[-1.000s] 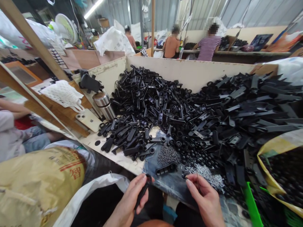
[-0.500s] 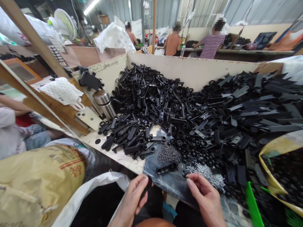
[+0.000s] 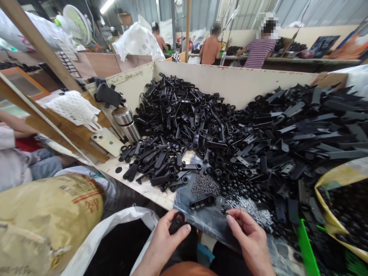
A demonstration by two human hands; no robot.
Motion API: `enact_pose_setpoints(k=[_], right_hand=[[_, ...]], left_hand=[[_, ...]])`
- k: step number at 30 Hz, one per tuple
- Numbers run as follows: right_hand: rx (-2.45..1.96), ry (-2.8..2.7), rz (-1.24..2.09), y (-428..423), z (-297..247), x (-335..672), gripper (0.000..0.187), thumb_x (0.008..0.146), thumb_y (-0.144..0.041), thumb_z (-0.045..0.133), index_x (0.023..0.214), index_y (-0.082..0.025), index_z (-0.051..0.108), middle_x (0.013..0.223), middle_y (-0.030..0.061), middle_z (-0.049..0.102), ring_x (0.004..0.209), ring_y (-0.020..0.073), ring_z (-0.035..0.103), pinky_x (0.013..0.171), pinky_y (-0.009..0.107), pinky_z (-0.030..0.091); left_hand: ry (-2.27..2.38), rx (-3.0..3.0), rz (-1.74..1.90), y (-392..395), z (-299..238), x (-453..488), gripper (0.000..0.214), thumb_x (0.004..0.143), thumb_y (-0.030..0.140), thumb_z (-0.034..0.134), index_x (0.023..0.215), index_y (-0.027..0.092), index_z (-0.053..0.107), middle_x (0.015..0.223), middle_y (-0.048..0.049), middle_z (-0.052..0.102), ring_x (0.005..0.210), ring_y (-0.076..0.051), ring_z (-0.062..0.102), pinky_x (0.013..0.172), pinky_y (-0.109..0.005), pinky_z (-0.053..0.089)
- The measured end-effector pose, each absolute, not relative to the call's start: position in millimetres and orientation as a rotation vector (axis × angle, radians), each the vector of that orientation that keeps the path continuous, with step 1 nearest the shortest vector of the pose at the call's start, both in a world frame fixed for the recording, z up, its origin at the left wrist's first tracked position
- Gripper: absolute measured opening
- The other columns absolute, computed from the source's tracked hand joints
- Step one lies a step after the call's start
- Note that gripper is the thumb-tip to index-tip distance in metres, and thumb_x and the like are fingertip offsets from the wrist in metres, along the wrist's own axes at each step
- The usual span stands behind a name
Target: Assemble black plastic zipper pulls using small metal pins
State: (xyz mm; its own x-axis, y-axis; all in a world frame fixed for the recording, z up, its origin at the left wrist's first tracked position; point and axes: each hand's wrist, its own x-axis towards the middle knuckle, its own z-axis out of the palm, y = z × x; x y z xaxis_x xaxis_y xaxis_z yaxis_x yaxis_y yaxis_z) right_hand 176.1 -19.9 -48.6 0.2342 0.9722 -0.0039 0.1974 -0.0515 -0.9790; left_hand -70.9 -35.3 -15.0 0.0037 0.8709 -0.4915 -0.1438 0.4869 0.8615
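Note:
My left hand is closed around a black plastic handle part at the bottom centre, thumb pressed along it. My right hand is beside it, fingers curled in a pinch near a heap of small metal screws; what it pinches is too small to make out. One loose black part lies on the plastic sheet just beyond my hands. A big pile of black handle parts fills the bin's left half, and flat black strips fill the right.
A steel flask, a phone and a white mesh bag lie at the left. A yellow sack sits at lower left, a yellow bag of black pieces at right. Other people work at a far bench.
My left hand has turned the black part so its ring end shows above the thumb. The right hand has barely moved.

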Motion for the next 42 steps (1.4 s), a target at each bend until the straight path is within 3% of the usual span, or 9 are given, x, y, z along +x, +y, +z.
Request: enact_pose_setpoints(k=[3, 8, 11, 13, 17, 26, 32, 42], right_hand=[[-1.494, -1.156, 0.951, -20.0, -47.7, 176.2, 0.032, 0.077, -0.051, 0.078, 0.082, -0.020, 0.074, 0.072, 0.0039, 0.069, 0.060, 0.0165, 0.061, 0.055, 0.021, 0.052], [-1.497, -1.143, 0.970, -19.9, -44.5, 174.9, 0.034, 0.076, -0.052, 0.078, 0.082, -0.020, 0.074, 0.072, 0.0043, 0.070, 0.061, 0.0170, 0.061, 0.056, 0.022, 0.053], [-1.507, -1.149, 0.961, -19.6, -44.1, 174.4, 0.034, 0.076, -0.053, 0.078, 0.081, -0.019, 0.074, 0.072, 0.0040, 0.069, 0.060, 0.0166, 0.060, 0.054, 0.022, 0.051], [-1.514, -1.150, 0.958, -19.4, -44.0, 174.2, 0.034, 0.076, -0.053, 0.078, 0.081, -0.020, 0.074, 0.072, 0.0040, 0.068, 0.060, 0.0166, 0.060, 0.053, 0.022, 0.051], [-1.513, -1.145, 0.963, -19.1, -42.1, 173.7, 0.035, 0.075, -0.054, 0.078, 0.081, -0.020, 0.074, 0.071, 0.0040, 0.068, 0.059, 0.0167, 0.059, 0.053, 0.023, 0.051], [-1.519, -1.157, 0.959, -18.7, -42.6, 174.4, 0.037, 0.075, -0.055, 0.078, 0.081, -0.019, 0.074, 0.071, 0.0042, 0.068, 0.060, 0.0176, 0.060, 0.054, 0.024, 0.051], [-1.518, -1.167, 0.952, -20.6, -44.3, 175.1, 0.034, 0.078, -0.054, 0.077, 0.082, -0.020, 0.074, 0.072, 0.0038, 0.068, 0.061, 0.0166, 0.060, 0.055, 0.022, 0.051], [-1.506, -1.110, 0.961, -18.4, -40.3, 172.6, 0.035, 0.072, -0.053, 0.080, 0.080, -0.019, 0.074, 0.071, 0.0052, 0.070, 0.061, 0.0183, 0.062, 0.055, 0.024, 0.054]], left_hand=[[1.454, 0.929, 0.906, -35.8, -20.0, -70.1, 0.023, 0.071, 0.024, 0.081, 0.093, 0.020, 0.074, 0.091, -0.0029, 0.075, 0.093, -0.024, 0.065, 0.087, -0.028, 0.047], [1.474, 0.948, 0.874, -35.0, -16.0, -67.9, 0.021, 0.070, 0.019, 0.080, 0.091, 0.020, 0.073, 0.089, -0.0024, 0.075, 0.090, -0.023, 0.065, 0.085, -0.028, 0.047], [1.348, 0.768, 0.877, -35.8, -10.2, -68.5, 0.030, 0.074, 0.034, 0.081, 0.098, 0.019, 0.071, 0.070, 0.0016, 0.067, 0.063, -0.015, 0.056, 0.065, -0.024, 0.042], [1.185, 0.541, 0.861, -35.8, -4.4, -70.1, 0.038, 0.083, 0.048, 0.072, 0.105, 0.018, 0.067, 0.065, 0.0027, 0.062, 0.054, -0.012, 0.049, 0.057, -0.024, 0.037], [0.899, 0.263, 0.867, -32.7, 7.3, -73.6, 0.043, 0.092, 0.053, 0.057, 0.109, 0.014, 0.064, 0.081, -0.0074, 0.071, 0.064, -0.016, 0.058, 0.070, -0.028, 0.043], [0.867, 0.156, 0.871, -33.4, 7.6, -73.6, 0.039, 0.092, 0.041, 0.058, 0.115, 0.010, 0.064, 0.090, -0.0140, 0.075, 0.070, -0.020, 0.062, 0.071, -0.031, 0.045], [0.871, 0.234, 0.887, -36.9, 4.5, -73.6, 0.046, 0.088, 0.029, 0.062, 0.130, 0.011, 0.061, 0.092, -0.0118, 0.074, 0.071, -0.018, 0.062, 0.071, -0.030, 0.046], [0.916, 0.290, 0.894, -43.0, 5.4, -75.2, 0.048, 0.085, 0.034, 0.075, 0.129, 0.017, 0.065, 0.094, -0.0102, 0.072, 0.071, -0.017, 0.063, 0.065, -0.027, 0.046]])
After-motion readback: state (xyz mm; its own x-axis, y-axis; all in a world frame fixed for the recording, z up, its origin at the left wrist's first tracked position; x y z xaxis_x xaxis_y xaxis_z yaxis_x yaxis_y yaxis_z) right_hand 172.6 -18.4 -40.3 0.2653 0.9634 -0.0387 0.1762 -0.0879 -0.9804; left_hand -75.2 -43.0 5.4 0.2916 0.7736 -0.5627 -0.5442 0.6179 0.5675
